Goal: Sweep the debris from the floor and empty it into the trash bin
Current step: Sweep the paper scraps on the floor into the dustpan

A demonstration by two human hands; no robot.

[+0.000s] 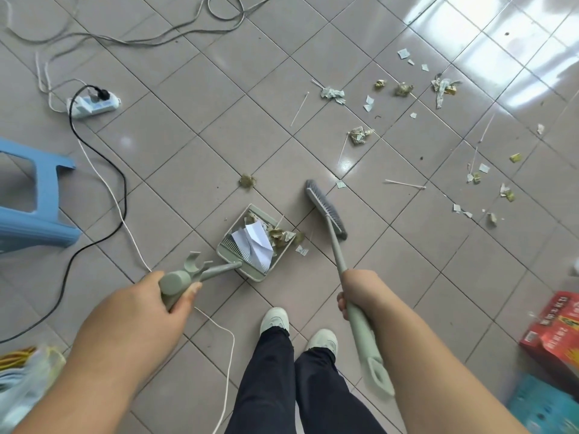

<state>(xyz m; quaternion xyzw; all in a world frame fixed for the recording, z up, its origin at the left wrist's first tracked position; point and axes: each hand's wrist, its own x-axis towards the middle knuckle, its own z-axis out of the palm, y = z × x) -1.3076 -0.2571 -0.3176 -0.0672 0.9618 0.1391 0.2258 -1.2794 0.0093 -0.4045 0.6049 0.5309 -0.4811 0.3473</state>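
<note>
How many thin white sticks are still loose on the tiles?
At least 5 thin white sticks: one by the crumpled wrapper, one beside the gold wrapper, one right of the grey broom head, two far right. Others may hide among scraps or in the green dustpan.

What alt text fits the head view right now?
Seen from above, the left hand holds a green dustpan partly filled with paper, and the right hand grips a broom beside it. Scattered debris remains on the tiled floor ahead.
</note>
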